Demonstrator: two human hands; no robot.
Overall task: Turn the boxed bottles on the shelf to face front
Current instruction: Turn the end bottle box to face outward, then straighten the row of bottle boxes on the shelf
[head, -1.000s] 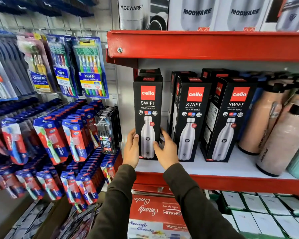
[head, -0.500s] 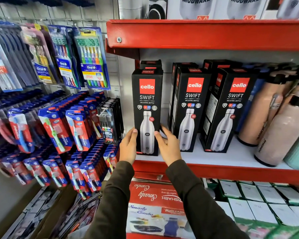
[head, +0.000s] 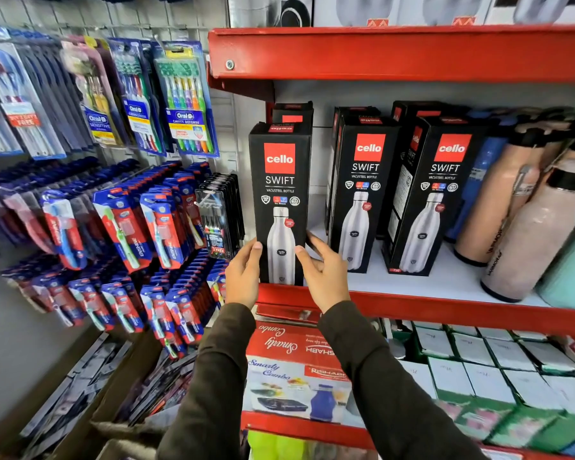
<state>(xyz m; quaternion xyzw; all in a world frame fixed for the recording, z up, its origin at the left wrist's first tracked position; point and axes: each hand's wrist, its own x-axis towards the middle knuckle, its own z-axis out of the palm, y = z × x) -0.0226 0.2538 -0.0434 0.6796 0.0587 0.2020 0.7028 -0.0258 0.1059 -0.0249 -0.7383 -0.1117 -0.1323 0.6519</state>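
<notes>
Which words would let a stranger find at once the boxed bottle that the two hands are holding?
On the red-edged shelf, right of the hanging toothbrush packs, three black Cello Swift boxes stand in front. Take the leftmost Cello Swift box. Only it is gripped low on its sides by the left hand and right hand; the middle box and right box stand untouched.

Red metal shelving (head: 412, 51) with a white shelf board (head: 445, 283), evenly lit; alongside, a pale wire-grid wall panel (head: 80, 18) hung with Oral-B toothbrush packs (head: 185, 101); below, rows of white cartons (head: 472, 350).
</notes>
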